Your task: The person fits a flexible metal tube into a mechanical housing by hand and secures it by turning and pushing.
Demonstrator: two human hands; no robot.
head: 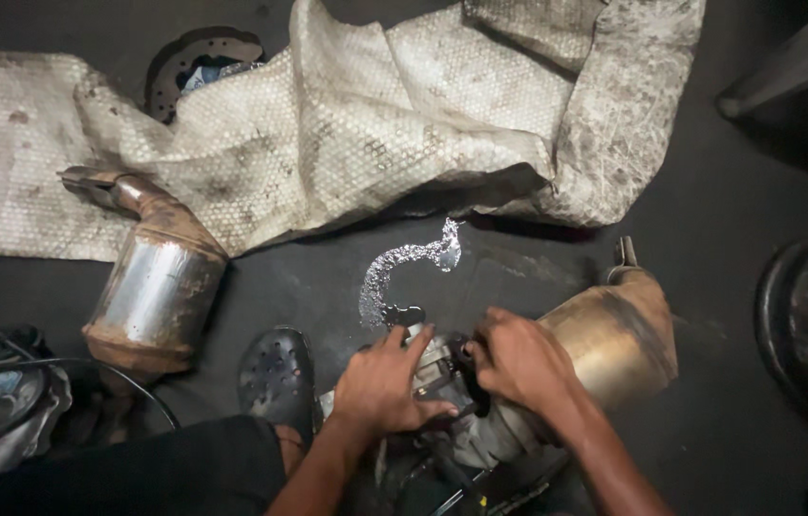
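Two bare hands work the end fitting of an exhaust canister lying on a dark workshop floor.

A big soiled sheet [347, 124] with a honeycomb pattern is crumpled along the floor's [738, 315] far edge, a second rusty canister [156, 287] lying on its near hem toward the left. The worked bronze-coloured canister [614, 334] lies near the floor's near edge, right of centre, its grey metal end fitting [437, 377] toward the person. The left hand [385, 382] is curled over the fitting's top, fingers wrapped round it; the right hand [519, 358] clamps the neck just beside it, fingers closed. In my judgement it goes best with the left bracing firmly and the right turning squarely, keeping clear of the wet splash [404, 268] beyond and the clog [278, 377] alongside.
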